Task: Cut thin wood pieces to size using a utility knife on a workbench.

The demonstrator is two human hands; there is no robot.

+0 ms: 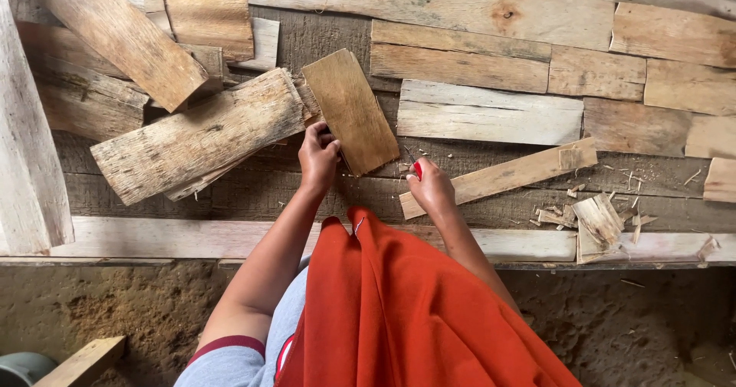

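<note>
My left hand (317, 155) grips the near edge of a flat brown wood slat (351, 109) that lies tilted on the plank table (230, 237). My right hand (429, 188) is closed around a small red-handled tool (417, 169), just right of the slat's lower corner. A long pale strip of wood (506, 175) lies slantwise right beside my right hand. An orange cloth (414, 310) drapes over my lap below both hands.
A heap of rough boards (192, 138) lies to the left, with more slats (126, 38) behind it. Flat wood pieces (491, 111) are laid side by side across the right. Wood chips and offcuts (594, 222) sit near the front edge. Dirt floor lies below.
</note>
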